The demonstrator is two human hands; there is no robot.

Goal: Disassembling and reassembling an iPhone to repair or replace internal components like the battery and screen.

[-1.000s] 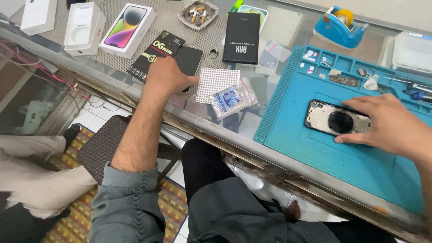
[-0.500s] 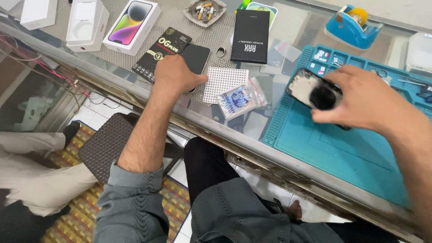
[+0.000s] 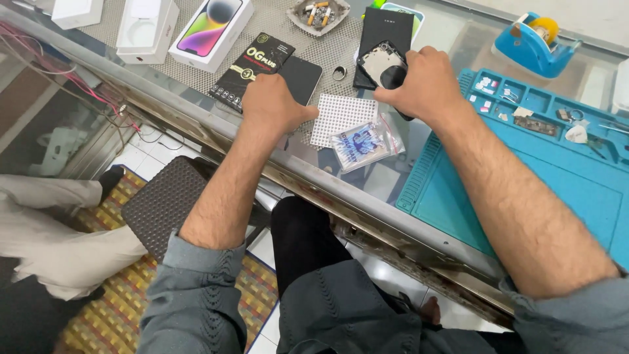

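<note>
Left of centre, the left hand (image 3: 275,105) lies knuckles-up with fingers curled on a dark phone (image 3: 300,75) beside a black flat packet (image 3: 257,65). Upper centre, the right hand (image 3: 422,85) grips an opened phone housing (image 3: 383,62) above a dotted white sheet (image 3: 341,118).

Bright, even daylight falls on my counter; the glass top (image 3: 452,33) throws pale glare (mostly far right), shadows stay soft, and the edges bend and blur slightly.
</note>
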